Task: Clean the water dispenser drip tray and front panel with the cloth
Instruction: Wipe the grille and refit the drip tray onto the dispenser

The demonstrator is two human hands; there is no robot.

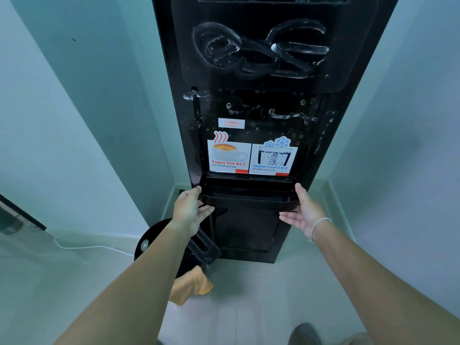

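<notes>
A tall black water dispenser (251,100) stands in a corner, its front panel streaked with white foam and droplets. Hot and cool stickers (251,158) sit on the recess wall. The black drip tray (249,192) is at the recess base, without its grille. My left hand (189,210) grips the tray's left end and my right hand (302,210) grips its right end. The slotted black grille (202,244) lies on a round black stool, and the orange cloth (190,285) hangs off that stool.
The round black stool (149,242) stands left of the dispenser's foot. A white cable (82,246) runs along the floor by the left wall. Pale walls close in on both sides. My feet (306,332) show at the bottom on the light floor.
</notes>
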